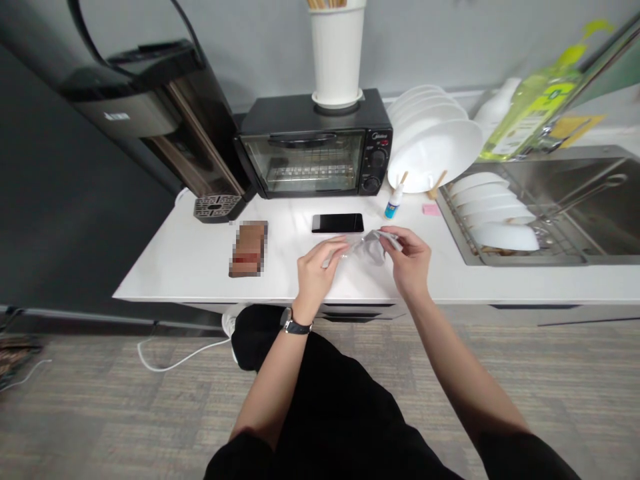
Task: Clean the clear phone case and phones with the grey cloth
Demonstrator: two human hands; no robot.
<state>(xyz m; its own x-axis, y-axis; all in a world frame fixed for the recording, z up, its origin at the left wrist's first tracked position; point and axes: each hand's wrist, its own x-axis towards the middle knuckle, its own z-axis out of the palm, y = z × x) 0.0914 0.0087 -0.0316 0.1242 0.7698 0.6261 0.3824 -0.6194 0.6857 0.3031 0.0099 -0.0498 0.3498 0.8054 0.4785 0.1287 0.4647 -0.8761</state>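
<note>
Between my two hands stretches a thin, clear plastic film or bag point(369, 251), crinkled and see-through, held above the white counter. My left hand point(320, 263) pinches its left side with thumb and fingers. At its right end, my right hand point(409, 259) grips the film together with a pale, flat edge whose kind I cannot make out. Just beyond my hands a black smartphone point(337, 223) lies flat on the counter. A small white bottle with a blue label point(394, 203) stands behind my right hand. To the left lies a brown, pixelated flat object point(249, 249).
A black toaster oven point(315, 160) stands at the back, with a white pot point(338, 57) on top. A tall drink dispenser point(170, 120) is at the left. White plates point(433, 157), a pink sponge-like piece point(431, 210) and a sink point(595, 227) with bowls point(505, 235) occupy the right.
</note>
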